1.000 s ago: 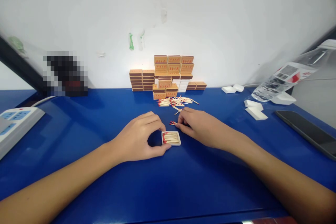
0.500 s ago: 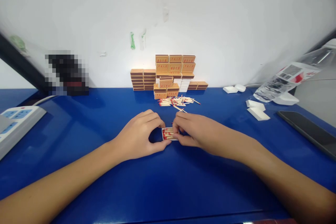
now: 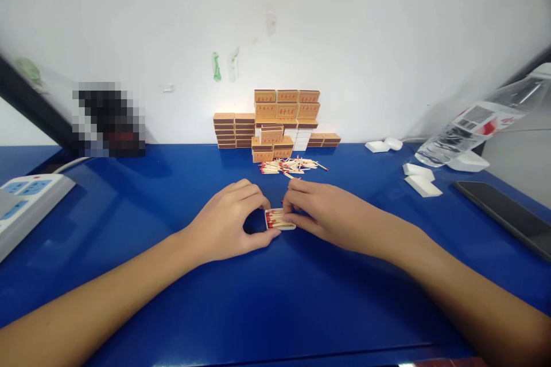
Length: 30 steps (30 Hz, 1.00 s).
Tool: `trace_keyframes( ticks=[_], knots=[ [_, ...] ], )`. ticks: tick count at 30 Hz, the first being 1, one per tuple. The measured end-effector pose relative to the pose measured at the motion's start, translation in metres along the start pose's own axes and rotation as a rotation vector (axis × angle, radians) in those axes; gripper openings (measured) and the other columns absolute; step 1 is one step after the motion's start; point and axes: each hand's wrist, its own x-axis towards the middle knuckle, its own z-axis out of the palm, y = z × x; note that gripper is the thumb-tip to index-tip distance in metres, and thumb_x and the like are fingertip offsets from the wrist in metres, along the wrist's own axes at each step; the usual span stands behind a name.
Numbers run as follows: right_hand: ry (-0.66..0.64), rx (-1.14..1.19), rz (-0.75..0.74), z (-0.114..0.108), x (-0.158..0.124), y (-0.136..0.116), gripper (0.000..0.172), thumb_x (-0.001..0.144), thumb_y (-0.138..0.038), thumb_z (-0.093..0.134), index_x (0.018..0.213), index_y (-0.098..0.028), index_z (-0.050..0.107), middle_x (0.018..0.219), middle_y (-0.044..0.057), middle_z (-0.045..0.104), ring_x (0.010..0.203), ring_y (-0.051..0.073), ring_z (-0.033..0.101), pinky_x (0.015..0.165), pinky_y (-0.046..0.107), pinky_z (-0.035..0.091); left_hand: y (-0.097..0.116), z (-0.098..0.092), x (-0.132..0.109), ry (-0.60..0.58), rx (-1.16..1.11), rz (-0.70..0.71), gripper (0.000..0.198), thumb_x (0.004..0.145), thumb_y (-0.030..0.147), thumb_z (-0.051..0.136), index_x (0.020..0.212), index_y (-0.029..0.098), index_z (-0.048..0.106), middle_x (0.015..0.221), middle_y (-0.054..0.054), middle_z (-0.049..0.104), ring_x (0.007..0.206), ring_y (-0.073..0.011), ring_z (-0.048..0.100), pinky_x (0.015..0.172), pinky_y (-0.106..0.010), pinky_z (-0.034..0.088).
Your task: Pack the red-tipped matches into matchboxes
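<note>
A small white matchbox tray (image 3: 289, 228) lies on the blue table, filled with red-tipped matches (image 3: 275, 217). Thumb and forefinger of my left hand (image 3: 232, 218) grip its left end, one on the near side and one on the far. Over the right half of the tray, my right hand (image 3: 312, 206) has its curled fingers and thumb close together on the matches. Whatever is between those fingertips is hidden. Beyond my hands a loose pile of matches (image 3: 293, 166) is spread in front of stacked orange matchboxes (image 3: 287, 110).
More matchboxes (image 3: 235, 131) are stacked against the wall. To the right are white pieces (image 3: 423, 186), a plastic bottle (image 3: 469, 120) and a dark phone (image 3: 503, 212). At the left edge sits a power strip (image 3: 34, 200), with a blurred-out dark object (image 3: 109, 120) behind it.
My right hand has lifted slightly and its thumb has moved up off the tray's near edge, so more of the tray's right end shows. My left hand stays in place.
</note>
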Motion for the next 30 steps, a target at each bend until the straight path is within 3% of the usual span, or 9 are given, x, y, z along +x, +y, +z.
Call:
trace_keyframes(
  ticks=[12,22,30],
  knots=[
    [0.024,0.049,-0.008,-0.004,-0.005,0.010,0.008,0.103,-0.025,0.060,0.103,-0.021,0.067,0.105,0.005,0.067,0.084,0.018,0.062,0.073,0.032,0.045,-0.001,0.001,0.000,0.001,0.009,-0.004,0.024,0.091,0.039,0.075,0.096,0.017,0.067,0.093,-0.006,0.071,0.089,-0.0233,0.064,0.083,-0.041,0.054],
    [-0.028,0.054,0.022,-0.002,0.001,0.001,0.017,0.107,-0.026,0.054,0.097,-0.019,0.066,0.101,0.006,0.065,0.082,0.018,0.060,0.075,0.033,0.044,-0.001,0.001,-0.002,0.012,0.012,0.001,0.024,0.090,0.038,0.076,0.095,0.017,0.066,0.093,-0.007,0.071,0.089,-0.0240,0.064,0.083,-0.041,0.054],
    [0.055,0.088,-0.022,-0.003,0.000,0.004,0.011,0.102,-0.021,0.059,0.095,-0.021,0.067,0.095,0.004,0.065,0.078,0.016,0.058,0.070,0.030,0.041,-0.001,0.001,-0.002,0.012,0.008,0.005,0.024,0.091,0.039,0.076,0.096,0.017,0.067,0.094,-0.006,0.071,0.089,-0.0237,0.064,0.083,-0.041,0.054]
  ],
)
